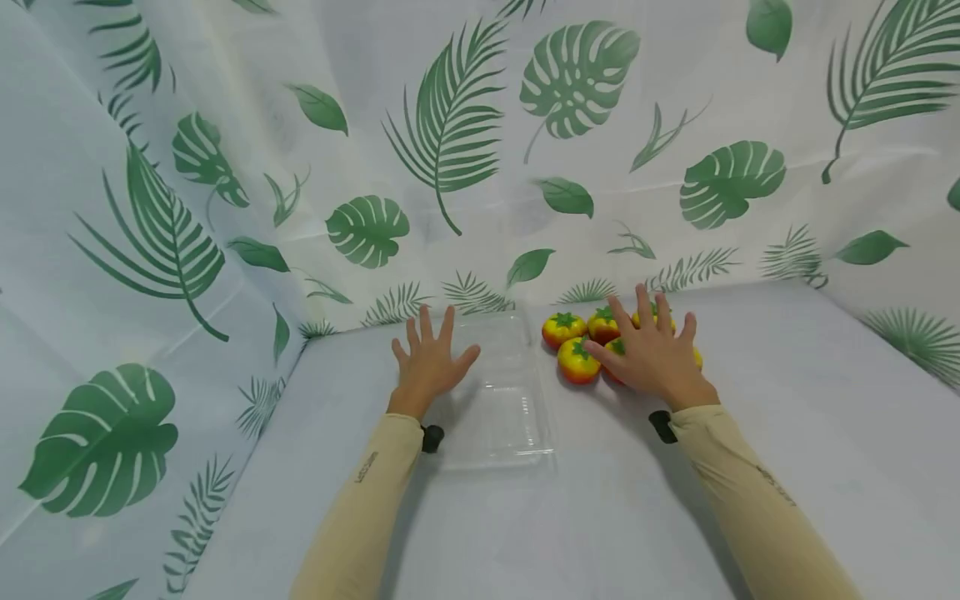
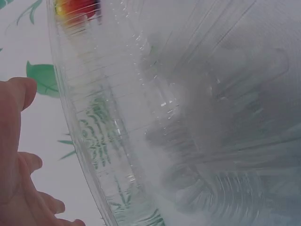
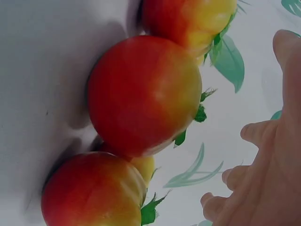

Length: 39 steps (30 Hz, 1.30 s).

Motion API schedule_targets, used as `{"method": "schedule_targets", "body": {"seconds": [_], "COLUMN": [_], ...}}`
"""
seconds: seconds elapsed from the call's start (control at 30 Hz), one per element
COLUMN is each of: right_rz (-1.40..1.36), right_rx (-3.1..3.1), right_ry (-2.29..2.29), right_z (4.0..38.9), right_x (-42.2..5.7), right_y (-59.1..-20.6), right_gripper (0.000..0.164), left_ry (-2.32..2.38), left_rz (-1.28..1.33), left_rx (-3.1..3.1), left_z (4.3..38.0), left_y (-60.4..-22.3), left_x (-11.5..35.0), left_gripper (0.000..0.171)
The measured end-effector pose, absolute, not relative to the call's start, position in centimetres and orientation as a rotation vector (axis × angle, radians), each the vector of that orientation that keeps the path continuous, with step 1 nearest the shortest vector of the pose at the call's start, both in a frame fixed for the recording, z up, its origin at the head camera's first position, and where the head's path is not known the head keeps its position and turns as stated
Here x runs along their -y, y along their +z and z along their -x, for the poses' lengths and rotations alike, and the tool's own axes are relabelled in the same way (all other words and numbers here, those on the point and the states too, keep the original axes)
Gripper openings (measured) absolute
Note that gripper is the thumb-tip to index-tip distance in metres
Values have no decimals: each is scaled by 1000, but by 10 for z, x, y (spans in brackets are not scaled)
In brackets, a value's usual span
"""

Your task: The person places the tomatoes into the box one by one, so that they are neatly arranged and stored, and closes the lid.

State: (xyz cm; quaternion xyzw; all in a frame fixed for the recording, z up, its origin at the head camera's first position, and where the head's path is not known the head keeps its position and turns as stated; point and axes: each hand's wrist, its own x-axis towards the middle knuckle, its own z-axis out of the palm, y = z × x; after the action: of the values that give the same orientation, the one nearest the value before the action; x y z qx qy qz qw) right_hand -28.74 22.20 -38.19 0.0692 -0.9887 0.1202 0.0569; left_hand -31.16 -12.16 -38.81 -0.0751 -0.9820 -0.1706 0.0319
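My left hand (image 1: 429, 360) hovers over the left side of a clear plastic container (image 1: 517, 417), its fingers spread and nothing in its grasp. In the left wrist view, ridged transparent walls of the container (image 2: 108, 94) stand beside the fingertips. Red-and-yellow tomatoes (image 1: 577, 362) with green leafy tops sit in a close group right of the container. Above them my right hand (image 1: 656, 354) is held with fingers spread, partly hiding several of them. The right wrist view shows a tomato (image 3: 141, 94) up close, apart from the fingers.
A white cloth covers the table (image 1: 480, 533). Behind it and at the sides hangs a white curtain (image 1: 480, 258) printed with green leaves. Both forearms wear beige sleeves (image 1: 360, 500), with a dark device (image 1: 432, 438) at the left wrist.
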Motion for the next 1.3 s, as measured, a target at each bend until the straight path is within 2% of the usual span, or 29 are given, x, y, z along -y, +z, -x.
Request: {"method": "schedule_targets", "body": {"seconds": [0.37,0.8,1.3], "right_rz": [-181,-198,-145], "right_rx": [2995,3050,3101], "right_ry": [398,540,643], "right_z": [283,276,281], "right_x": [-237,-248,-264], "right_y": [-373,-362,-362], "right_gripper": [103,105,109], "left_ry": [-676,-903,-894], "left_rz": [260,318,390], "left_rx": [2977,2875,2887], "left_z": [307,289,251], "left_y": [-374,-350,-352], "left_x": [125,152,182], "left_gripper": [88,91,110]}}
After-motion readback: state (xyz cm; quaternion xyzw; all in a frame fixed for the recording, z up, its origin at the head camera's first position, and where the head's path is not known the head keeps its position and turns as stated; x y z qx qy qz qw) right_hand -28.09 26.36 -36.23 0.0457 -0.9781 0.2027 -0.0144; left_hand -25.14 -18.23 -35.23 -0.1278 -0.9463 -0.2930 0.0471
